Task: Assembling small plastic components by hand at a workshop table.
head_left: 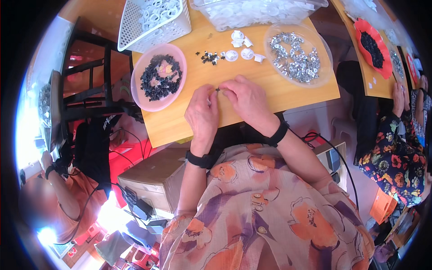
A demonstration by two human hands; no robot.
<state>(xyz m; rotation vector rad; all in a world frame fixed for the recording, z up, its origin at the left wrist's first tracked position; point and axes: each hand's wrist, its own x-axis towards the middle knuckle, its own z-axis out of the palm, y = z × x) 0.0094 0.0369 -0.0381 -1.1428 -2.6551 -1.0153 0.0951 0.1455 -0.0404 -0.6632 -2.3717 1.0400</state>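
Over the near part of the wooden table my two hands meet, fingertips almost touching. A small black part shows between them. My right hand pinches at it with thumb and forefinger. My left hand has its fingers curled, with a bit of something white showing in them. Beyond my hands lie a little heap of small black parts and several white round plastic pieces. A pink bowl of black parts stands to the left, and a clear oval tray of shiny metal pieces to the right.
At the back stand a white perforated basket and a clear plastic tub, both holding white pieces. A cardboard box is below the table on the left. People sit on both sides; a red tray of black parts is on the right-hand table.
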